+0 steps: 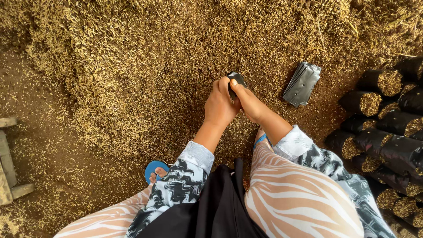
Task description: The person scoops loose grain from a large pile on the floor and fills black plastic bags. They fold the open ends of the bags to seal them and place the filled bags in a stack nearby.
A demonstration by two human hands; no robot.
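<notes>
From here I see a broad heap of rice husk (145, 66) filling most of the view, dry, golden-brown and loose, piled thickest at the far left and thinning to a scatter over brown dirt floor (39, 145) on the near left. On the right stands a stack of filled bags (387, 119), black plastic cylinders lying on their sides with open mouths showing the same husk packed inside; they run from the far right down to the near right edge. Nearer to me are the knees in cream leggings with tan zebra stripes (299, 198) and sleeves of a black, grey and white swirled fabric. At the left edge sits a piece of weathered grey wood (9, 163), its shape cut off by the frame. A blue sandal (154, 169) shows under the left arm, toes visible. A flat bundle of empty black bags (302, 83), glossy and creased, lies on the husk just right of the hands. My left hand (220, 105) and right hand (251, 103) meet over the middle of the heap, fingers curled and pinched on one small black bag (235, 81), held between both thumbs and forefingers just above the husk
</notes>
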